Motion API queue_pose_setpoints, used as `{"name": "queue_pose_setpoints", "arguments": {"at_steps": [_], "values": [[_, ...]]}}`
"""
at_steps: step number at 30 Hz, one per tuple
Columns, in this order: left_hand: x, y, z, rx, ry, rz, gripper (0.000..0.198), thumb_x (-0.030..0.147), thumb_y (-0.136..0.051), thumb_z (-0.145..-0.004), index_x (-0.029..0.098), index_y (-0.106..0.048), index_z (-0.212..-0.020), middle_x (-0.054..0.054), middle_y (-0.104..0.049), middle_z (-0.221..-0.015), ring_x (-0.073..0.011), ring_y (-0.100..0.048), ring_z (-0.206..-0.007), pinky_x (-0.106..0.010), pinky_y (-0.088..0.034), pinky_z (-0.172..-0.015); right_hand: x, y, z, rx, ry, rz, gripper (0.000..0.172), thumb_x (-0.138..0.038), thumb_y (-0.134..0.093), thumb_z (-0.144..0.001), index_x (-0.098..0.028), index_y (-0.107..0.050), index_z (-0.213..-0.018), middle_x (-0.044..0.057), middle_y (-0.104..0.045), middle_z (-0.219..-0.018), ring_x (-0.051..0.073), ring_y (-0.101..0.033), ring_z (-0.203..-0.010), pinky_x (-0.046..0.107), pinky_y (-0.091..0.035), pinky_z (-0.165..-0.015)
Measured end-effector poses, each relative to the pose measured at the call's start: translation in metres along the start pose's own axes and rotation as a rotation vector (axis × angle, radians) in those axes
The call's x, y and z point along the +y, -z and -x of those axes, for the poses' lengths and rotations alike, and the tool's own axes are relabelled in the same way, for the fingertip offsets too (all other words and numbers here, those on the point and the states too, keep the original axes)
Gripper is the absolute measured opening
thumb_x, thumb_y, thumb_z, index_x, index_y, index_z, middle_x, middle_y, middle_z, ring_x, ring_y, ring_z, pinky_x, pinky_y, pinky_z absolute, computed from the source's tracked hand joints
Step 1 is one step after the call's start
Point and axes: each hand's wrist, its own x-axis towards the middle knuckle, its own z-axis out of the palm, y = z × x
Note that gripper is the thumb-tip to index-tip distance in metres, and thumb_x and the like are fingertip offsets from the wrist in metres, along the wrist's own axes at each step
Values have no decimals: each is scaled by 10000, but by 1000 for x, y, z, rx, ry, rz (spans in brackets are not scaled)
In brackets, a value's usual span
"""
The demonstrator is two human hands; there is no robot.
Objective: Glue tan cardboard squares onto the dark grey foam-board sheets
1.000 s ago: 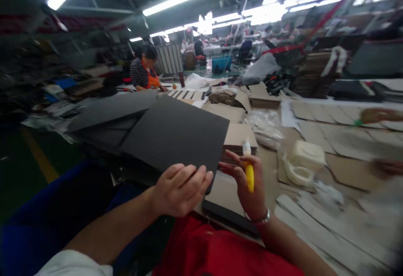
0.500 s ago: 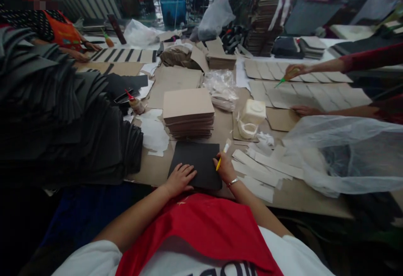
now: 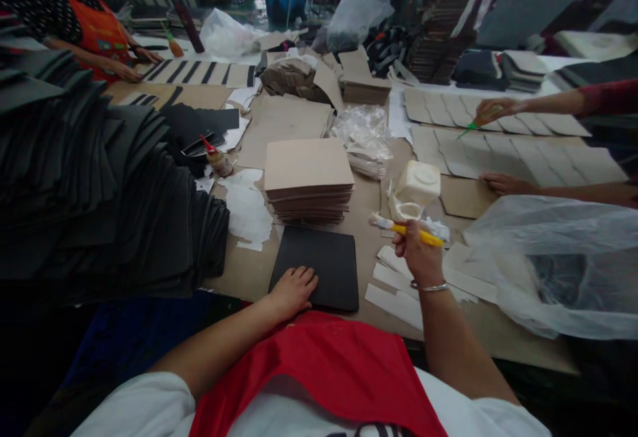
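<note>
Right hand [image 3: 417,251]: closed around yellow-handled brush [image 3: 401,228], bristles leftward, above the table. Left hand [image 3: 295,289]: fingers unclenched, resting on black sheet [image 3: 326,264]. Sheet: flat, left of the brush grip, apart from it. Beyond sheet: beige board stack [image 3: 309,178]. Beyond right hand: whitish container [image 3: 421,181].

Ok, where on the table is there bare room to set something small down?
Bare tabletop shows between the dark pile and the black board under the left hand, nearer than the white paper scrap. A narrower patch lies between the tan card stack and the cream jug. Right of the black board it's crowded: white strips, then a clear bag.
</note>
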Motion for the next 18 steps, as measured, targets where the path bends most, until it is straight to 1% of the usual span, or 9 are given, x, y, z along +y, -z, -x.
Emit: {"name": "queue_pose_setpoints", "arguments": {"at_steps": [2, 3, 5, 7, 10, 13, 15, 16, 18], "values": [[5, -5, 0, 2, -11, -2, 538, 345, -560, -826, 153, -436, -1314, -146, -441, -1379, -301, -401, -1249, -426, -364, -964, -11, -4, -3, -225, -149, -206, 445, -565, -520, -784, -182, -602, -994, 14, -603, -697, 100, -536, -505, 235, -443, -490], [8, -8, 1, 4, -26, 4, 486, 304, -507, -857, 154, -438, -1314, -143, -435, -1389, -296, -385, -1270, -430, -353, -980, -14, -14, -2, -340, -206, -269, 432, -545, -587, -738, -187, -607, -979, 9, -607, -714, 103, -552, -535, 243, -464, -519], [13, -13, 3, 15, -53, 21, 434, 241, -418, -892, 163, -440, -1318, -137, -425, -1401, -284, -364, -1297, -435, -337, -1003, -17, -43, 5, -538, -239, -332, 393, -505, -639, -696, -187, -621, -926, -2, -607, -719, 104, -559, -577, 246, -474, -559], [17, -17, 5, 33, -53, 35, 429, 221, -376, -902, 159, -436, -1322, -142, -416, -1408, -285, -361, -1302, -440, -329, -1014, -17, -81, 14, -674, -195, -289, 340, -494, -598, -724, -176, -637, -839, -15, -589, -669, 93, -526, -549, 225, -443, -529], [20, -21, 6, 44, -29, 43, 431, 215, -363, -902, 135, -436, -1319, -154, -406, -1411, -302, -366, -1296, -458, -323, -1020, -18, -136, 24, -866, -35, -164, 286, -428, -549, -757, -167, -653, -811, -9, -613, -685, 98, -536, -582, 215, -431, -547], [20, -24, 7, 37, -24, 50, 427, 213, -374, -901, 130, -441, -1314, -154, -414, -1406, -299, -371, -1293, -461, -322, -1019, -17, -171, 17, -1068, 140, -60, 196, -325, -581, -732, -158, -666, -789, 3, -652, -760, 110, -580, -695, 212, -449, -652], [20, -26, 8, 62, -22, 47, 424, 228, -383, -906, 144, -436, -1318, -146, -415, -1407, -284, -365, -1299, -455, -310, -1026, -14, -182, 4, -1096, 180, 2, 162, -294, -595, -723, -150, -664, -746, 1, -655, -746, 105, -581, -693, 200, -445, -654], [19, -27, 8, 81, -23, 44, 424, 244, -387, -910, 152, -432, -1320, -142, -413, -1411, -279, -359, -1303, -451, -304, -1029, -12, -185, -5, -1046, 180, 23, 158, -289, -595, -723, -146, -661, -738, -3, -653, -735, 98, -578, -678, 190, -443, -643], [17, -28, 8, 106, -25, 38, 425, 281, -397, -913, 166, -429, -1322, -132, -411, -1415, -274, -352, -1309, -442, -304, -1026, -8, -186, -21, -871, 174, 42, 176, -290, -573, -741, -135, -654, -760, -11, -654, -746, 81, -575, -681, 170, -438, -649]]}}
